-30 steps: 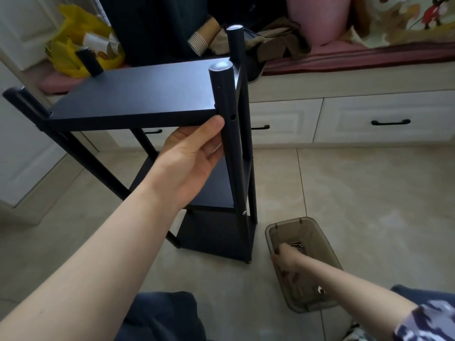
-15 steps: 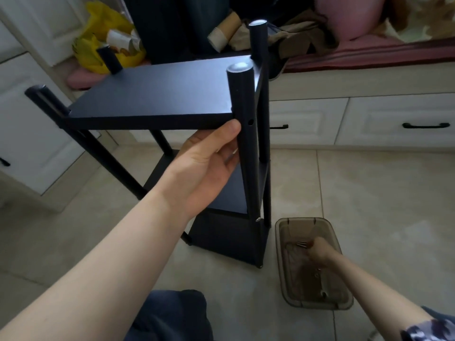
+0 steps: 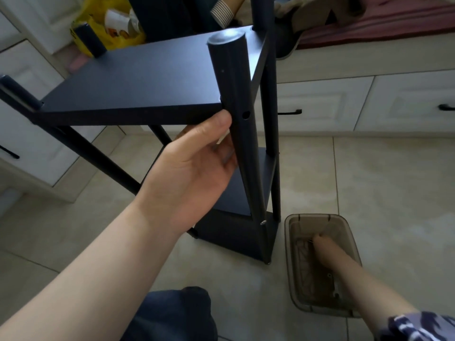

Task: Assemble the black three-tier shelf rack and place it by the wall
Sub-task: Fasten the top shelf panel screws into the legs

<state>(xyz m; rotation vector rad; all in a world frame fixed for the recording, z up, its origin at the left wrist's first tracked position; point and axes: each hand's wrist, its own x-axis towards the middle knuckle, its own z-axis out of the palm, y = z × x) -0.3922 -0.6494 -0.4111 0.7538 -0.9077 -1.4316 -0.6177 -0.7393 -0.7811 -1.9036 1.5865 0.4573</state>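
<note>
The black three-tier shelf rack (image 3: 138, 77) stands on the tiled floor, its top board close to the camera. My left hand (image 3: 194, 168) grips the rack at its near right corner, thumb against the front edge of the top board, fingers behind the round black post (image 3: 236, 99). An empty screw hole shows in that post beside my thumb. My right hand (image 3: 322, 244) reaches down into a brown translucent plastic bin (image 3: 293, 254) on the floor to the right of the rack's base. Its fingers are down among small metal parts, hidden from view.
White drawer cabinets with black handles (image 3: 369, 102) run along the back, with a cushion and clothes on top. A yellow bag (image 3: 108, 23) sits at the back left. More white cabinet fronts (image 3: 29, 134) stand on the left. My knee (image 3: 172, 316) is at the bottom.
The camera has come nearer the rack's top corner. My left hand keeps its hold. My right hand stays inside the bin, shifted slightly among the parts.
</note>
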